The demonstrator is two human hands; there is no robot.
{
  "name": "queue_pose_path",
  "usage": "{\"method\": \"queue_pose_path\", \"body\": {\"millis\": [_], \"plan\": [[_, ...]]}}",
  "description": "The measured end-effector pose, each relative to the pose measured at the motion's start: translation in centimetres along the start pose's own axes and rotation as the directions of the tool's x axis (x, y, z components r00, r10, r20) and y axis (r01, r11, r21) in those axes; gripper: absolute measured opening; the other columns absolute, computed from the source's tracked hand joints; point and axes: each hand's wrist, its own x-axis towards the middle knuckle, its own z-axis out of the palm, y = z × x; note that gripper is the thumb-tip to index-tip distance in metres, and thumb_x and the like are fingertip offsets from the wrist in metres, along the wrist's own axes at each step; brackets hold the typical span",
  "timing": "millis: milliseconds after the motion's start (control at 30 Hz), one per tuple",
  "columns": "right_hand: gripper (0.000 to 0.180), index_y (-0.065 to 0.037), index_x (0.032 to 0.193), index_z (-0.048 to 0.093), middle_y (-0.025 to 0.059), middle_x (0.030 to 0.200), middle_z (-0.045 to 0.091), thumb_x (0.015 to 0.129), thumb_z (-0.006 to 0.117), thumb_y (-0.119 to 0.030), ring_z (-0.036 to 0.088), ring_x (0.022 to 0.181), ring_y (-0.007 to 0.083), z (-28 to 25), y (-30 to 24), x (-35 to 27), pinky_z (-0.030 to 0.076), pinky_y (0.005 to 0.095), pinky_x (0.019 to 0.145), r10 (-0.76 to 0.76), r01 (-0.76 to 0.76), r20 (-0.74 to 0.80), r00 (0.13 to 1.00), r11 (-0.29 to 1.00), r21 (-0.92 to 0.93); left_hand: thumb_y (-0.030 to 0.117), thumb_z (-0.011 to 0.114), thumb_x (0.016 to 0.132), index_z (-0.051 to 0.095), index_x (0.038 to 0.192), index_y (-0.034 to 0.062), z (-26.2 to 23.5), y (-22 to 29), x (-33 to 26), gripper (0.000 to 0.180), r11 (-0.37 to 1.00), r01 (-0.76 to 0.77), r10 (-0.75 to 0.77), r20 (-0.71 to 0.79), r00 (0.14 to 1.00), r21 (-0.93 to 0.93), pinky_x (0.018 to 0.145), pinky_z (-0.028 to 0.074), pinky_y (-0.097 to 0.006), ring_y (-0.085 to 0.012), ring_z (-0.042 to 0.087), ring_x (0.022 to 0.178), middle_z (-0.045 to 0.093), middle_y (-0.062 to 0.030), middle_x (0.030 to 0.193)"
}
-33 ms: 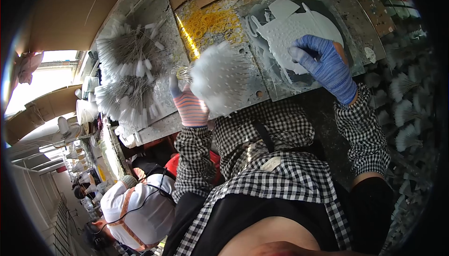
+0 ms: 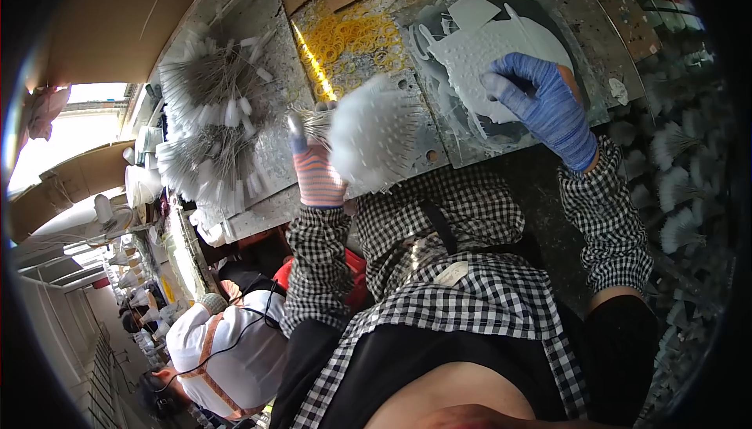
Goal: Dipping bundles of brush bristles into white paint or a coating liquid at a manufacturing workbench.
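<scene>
My left hand (image 2: 321,177), in a pink-and-grey striped glove, is closed around a bundle of thin pale stems with white tips (image 2: 372,135). The bundle's tips fan out to the right, and its stems (image 2: 315,123) show beside my thumb. The white head of the bundle looks blurred. My right hand (image 2: 544,108), in a blue glove with whitened fingertips, hovers over a board spread with thick white paste (image 2: 470,57). Its thumb and forefinger curl together in a pinch; whatever may be between them is too small to make out.
Two heaps of similar white-tipped stems (image 2: 207,84) lie on the table's left. Yellow rubber bands (image 2: 352,41) are scattered at the back middle. More white bundles (image 2: 677,186) stand low at the right. A person in white (image 2: 235,347) sits at the lower left.
My left hand has turned the bundle slightly, so more of its stems show beside the thumb. The right hand has barely shifted.
</scene>
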Motion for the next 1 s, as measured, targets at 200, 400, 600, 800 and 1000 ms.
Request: {"method": "queue_pose_path", "body": {"millis": [200, 400, 600, 800, 1000], "plan": [[0.030, -0.002, 0.109, 0.075, 0.0072, 0.092, 0.077, 0.094, 0.076, -0.028, 0.072, 0.081, 0.0136, 0.5, -2.0, 2.1, 0.059, 0.0276, 0.080, -0.013, 0.014, 0.123, 0.992, 1.000, -0.008, 0.010, 0.071, 0.092, 0.057, 0.126, 0.0106, 1.9, -0.7, 3.1, 0.037, 0.982, -0.083, 0.083, 0.006, 0.997, 0.170, 0.097, 0.057, -0.048, -0.0290, 0.069, 0.101, 0.070, -0.0107, 0.104], [0.034, -0.007, 0.108, 0.077, 0.0097, 0.090, 0.076, 0.091, 0.072, -0.036, 0.073, 0.082, 0.0203, 2.0, -5.1, 4.3, 0.058, 0.0345, 0.083, -0.087, 0.168, 0.508, 0.857, 0.979, -0.115, 0.003, 0.065, 0.092, 0.045, 0.135, 0.0094, 3.4, 0.3, 4.0, 0.048, 0.940, -0.157, 0.096, 0.208, 0.974, 0.302, 0.103, 0.054, -0.056, -0.0319, 0.066, 0.113, 0.064, -0.0111, 0.111], [0.043, -0.008, 0.107, 0.077, 0.0108, 0.091, 0.076, 0.088, 0.074, -0.046, 0.074, 0.083, 0.0227, 4.2, -4.3, 6.0, 0.060, 0.0368, 0.083, 0.073, 0.186, 0.633, 0.770, 0.925, -0.332, 0.000, 0.064, 0.093, 0.047, 0.137, 0.0067, 4.6, 0.6, 5.5, 0.048, 0.867, -0.228, 0.066, 0.353, 0.933, 0.442, 0.105, 0.053, -0.049, -0.0307, 0.065, 0.115, 0.067, -0.0118, 0.114], [0.054, -0.002, 0.116, 0.071, 0.0136, 0.099, 0.076, 0.088, 0.077, -0.048, 0.075, 0.093, 0.0238, 4.1, -2.8, 6.8, 0.059, 0.0362, 0.090, 0.139, 0.204, 0.617, 0.775, 0.868, -0.453, 0.003, 0.065, 0.096, 0.052, 0.129, 0.0060, 7.1, 0.6, 8.5, 0.036, 0.813, -0.278, 0.079, 0.377, 0.923, 0.511, 0.099, 0.057, -0.039, -0.0235, 0.066, 0.110, 0.062, -0.0101, 0.117], [0.063, -0.003, 0.134, 0.061, 0.0146, 0.113, 0.072, 0.090, 0.076, -0.046, 0.070, 0.108, 0.0250, 1.4, 1.0, 6.3, 0.055, 0.0373, 0.100, 0.154, -0.028, 0.472, 0.868, 0.965, -0.262, 0.014, 0.066, 0.094, 0.059, 0.122, 0.0105, 12.9, -2.8, 10.8, 0.028, 0.508, -0.561, 0.164, 0.566, 0.808, 0.654, 0.091, 0.049, -0.032, -0.0163, 0.060, 0.099, 0.062, -0.0012, 0.105]]}}
